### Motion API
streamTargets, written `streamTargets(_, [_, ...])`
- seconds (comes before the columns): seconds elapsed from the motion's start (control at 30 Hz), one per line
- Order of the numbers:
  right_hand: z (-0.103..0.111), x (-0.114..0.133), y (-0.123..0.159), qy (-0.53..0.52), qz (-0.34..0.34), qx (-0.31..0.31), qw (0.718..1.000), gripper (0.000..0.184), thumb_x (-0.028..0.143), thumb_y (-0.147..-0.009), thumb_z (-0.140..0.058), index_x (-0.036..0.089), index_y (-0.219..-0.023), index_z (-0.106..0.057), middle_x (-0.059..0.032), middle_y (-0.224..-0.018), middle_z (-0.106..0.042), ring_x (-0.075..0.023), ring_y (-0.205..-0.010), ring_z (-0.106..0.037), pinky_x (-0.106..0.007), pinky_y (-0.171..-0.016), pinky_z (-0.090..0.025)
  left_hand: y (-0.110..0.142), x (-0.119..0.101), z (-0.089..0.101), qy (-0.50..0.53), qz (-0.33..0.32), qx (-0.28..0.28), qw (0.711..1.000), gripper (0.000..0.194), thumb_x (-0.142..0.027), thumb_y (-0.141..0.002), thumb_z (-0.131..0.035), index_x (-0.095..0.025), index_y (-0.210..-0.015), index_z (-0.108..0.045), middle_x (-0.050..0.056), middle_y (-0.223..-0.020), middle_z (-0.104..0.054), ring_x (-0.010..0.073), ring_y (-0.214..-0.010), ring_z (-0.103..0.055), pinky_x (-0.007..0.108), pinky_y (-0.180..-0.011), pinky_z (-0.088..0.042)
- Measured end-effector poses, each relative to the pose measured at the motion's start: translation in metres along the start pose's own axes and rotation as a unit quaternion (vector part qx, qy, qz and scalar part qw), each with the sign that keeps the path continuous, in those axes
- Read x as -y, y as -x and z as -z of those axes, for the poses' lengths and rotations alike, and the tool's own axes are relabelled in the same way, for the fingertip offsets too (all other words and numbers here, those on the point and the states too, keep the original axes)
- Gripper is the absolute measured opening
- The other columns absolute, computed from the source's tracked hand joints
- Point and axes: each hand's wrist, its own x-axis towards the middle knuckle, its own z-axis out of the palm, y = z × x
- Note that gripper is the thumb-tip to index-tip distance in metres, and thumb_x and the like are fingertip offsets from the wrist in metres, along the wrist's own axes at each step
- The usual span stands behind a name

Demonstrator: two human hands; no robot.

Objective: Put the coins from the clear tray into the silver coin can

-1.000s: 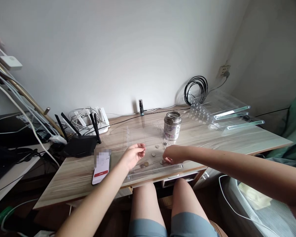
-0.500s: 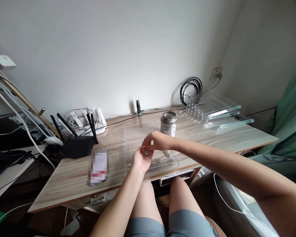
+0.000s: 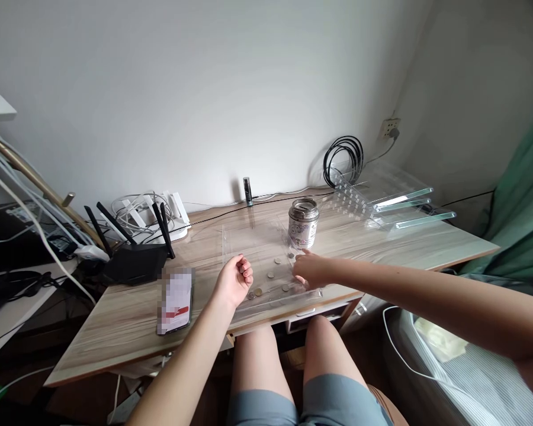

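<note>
My left hand [image 3: 235, 279] hovers over the left part of a clear plastic tray [image 3: 231, 245], palm up and fingers curled in; anything inside is hidden. My right hand [image 3: 310, 269] reaches down to the tray's right side, its fingers apart over the coins there and partly covering that spot. Between the hands lie several loose coins: a silver coin [image 3: 285, 288], another silver coin [image 3: 270, 274] and a brass-coloured coin [image 3: 258, 291]. Just behind my right hand stands a patterned tin [image 3: 302, 228] with a metal top, upright.
A phone [image 3: 176, 302] lies on the wooden desk [image 3: 128, 331] at left, beside a black router [image 3: 135, 263] and a white router [image 3: 177, 222]. A small dark bottle [image 3: 247, 191] stands near the wall. Clear stacked trays [image 3: 391, 201] and a coiled black cable [image 3: 343, 160] are at right.
My hands have parted: the left moved left, fingers curled; the right moved right and down to the tray. More coins now show in the tray's middle.
</note>
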Motion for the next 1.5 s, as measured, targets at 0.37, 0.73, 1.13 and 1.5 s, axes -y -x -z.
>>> streamTargets(0.37, [0.001, -0.002, -0.005, -0.050, 0.024, 0.057, 0.997, 0.018, 0.002, -0.056, -0.055, 0.016, -0.063, -0.063, -0.0022, -0.071, -0.060, -0.0192, -0.081, -0.054, -0.046, -0.087, -0.028, -0.006, 0.017, 0.002, 0.005, 0.023, -0.005, 1.000, 0.017, -0.015, -0.077, -0.043, -0.015, -0.060, -0.041, -0.004, -0.049, -0.037, 0.0038, -0.038, -0.033, 0.014, -0.036, -0.026])
streamTargets(0.73, [0.043, -0.015, -0.011, -0.270, 0.021, -0.155, 0.950, 0.008, 0.022, -0.060, -0.064, 0.016, -0.066, -0.063, 0.0004, -0.065, -0.064, -0.0099, -0.058, -0.055, -0.020, -0.055, -0.037, -0.023, 0.038, -0.011, 0.044, -0.001, -0.062, 0.997, 0.017, -0.012, -0.079, -0.036, -0.011, -0.070, -0.051, 0.005, -0.056, -0.049, 0.0111, -0.051, -0.053, 0.025, -0.055, -0.050])
streamTargets(1.13, [0.003, -0.034, -0.048, 0.106, -0.070, -0.159, 0.979, 0.018, 0.016, -0.071, -0.054, 0.012, -0.085, -0.064, -0.0124, -0.091, -0.062, -0.0240, -0.091, -0.052, -0.038, -0.083, -0.032, -0.018, 0.033, -0.013, -0.014, 0.056, -0.044, 0.997, 0.015, -0.005, -0.077, -0.038, -0.011, -0.068, -0.047, -0.001, -0.053, -0.047, 0.0026, -0.040, -0.043, 0.009, -0.034, -0.031])
streamTargets(1.5, [-0.004, -0.039, -0.056, 0.081, -0.068, -0.147, 0.983, 0.020, 0.011, -0.069, -0.052, 0.012, -0.087, -0.062, -0.0121, -0.088, -0.063, -0.0235, -0.094, -0.050, -0.042, -0.094, -0.017, -0.070, 0.025, -0.012, -0.602, -0.227, 0.059, 0.763, 0.028, -0.011, -0.054, -0.069, -0.019, -0.051, -0.042, -0.004, -0.045, -0.034, 0.0172, -0.060, -0.051, 0.021, -0.054, -0.035])
